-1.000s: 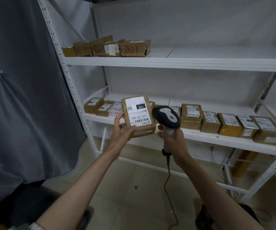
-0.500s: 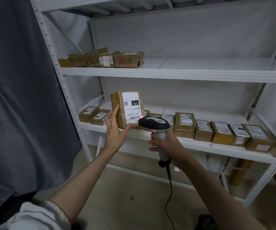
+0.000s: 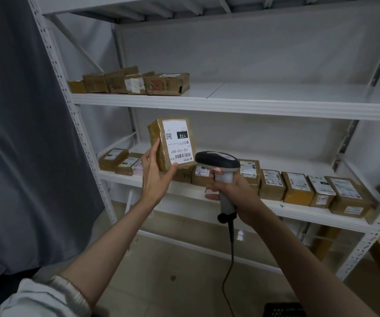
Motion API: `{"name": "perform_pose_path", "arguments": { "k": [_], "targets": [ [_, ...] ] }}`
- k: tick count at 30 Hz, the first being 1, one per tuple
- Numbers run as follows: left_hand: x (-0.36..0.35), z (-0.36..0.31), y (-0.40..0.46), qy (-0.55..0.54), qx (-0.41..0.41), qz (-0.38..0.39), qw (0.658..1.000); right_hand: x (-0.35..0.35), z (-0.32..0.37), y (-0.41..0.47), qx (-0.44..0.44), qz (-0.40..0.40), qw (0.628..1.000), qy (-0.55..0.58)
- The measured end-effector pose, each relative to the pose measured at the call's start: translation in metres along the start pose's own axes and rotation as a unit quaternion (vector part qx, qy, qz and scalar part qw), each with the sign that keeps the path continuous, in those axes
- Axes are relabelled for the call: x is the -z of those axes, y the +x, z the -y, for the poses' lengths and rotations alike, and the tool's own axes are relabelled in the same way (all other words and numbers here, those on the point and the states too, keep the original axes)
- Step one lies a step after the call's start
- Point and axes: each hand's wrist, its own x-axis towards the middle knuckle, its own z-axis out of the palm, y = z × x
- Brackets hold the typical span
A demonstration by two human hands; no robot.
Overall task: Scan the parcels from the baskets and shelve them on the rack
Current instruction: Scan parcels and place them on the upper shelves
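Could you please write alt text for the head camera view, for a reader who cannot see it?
A person's left hand holds up a brown taped cardboard parcel with a white label, while the right hand grips a grey and black corded barcode scanner beside it. Behind stands a white metal rack with brown parcels on two shelves.

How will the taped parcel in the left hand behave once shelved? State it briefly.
The parcel probably is light: the left hand holds it up alone. It looks stiff, with boxy, straight edges. Its glossy tape wrap may be slippery. Laid flat, it should not roll.
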Motion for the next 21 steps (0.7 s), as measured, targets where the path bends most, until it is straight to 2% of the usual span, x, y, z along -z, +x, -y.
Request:
{"name": "perform_pose_path", "arguments": {
  "k": [8,13,21],
  "targets": [
    [-0.021,-0.030,0.046,-0.075,0.002,0.020,0.997,0.017,0.035,0.055,0.031,-0.088,0.994,-0.050],
    [-0.034,-0.041,0.095,-0.142,0.046,0.050,0.988,0.017,0.063,0.099,0.065,-0.092,0.993,-0.046],
    [-0.037,-0.052,0.218,-0.134,0.003,0.059,0.989,0.010,0.112,0.191,0.140,-0.107,0.984,-0.024]
  ]
}}
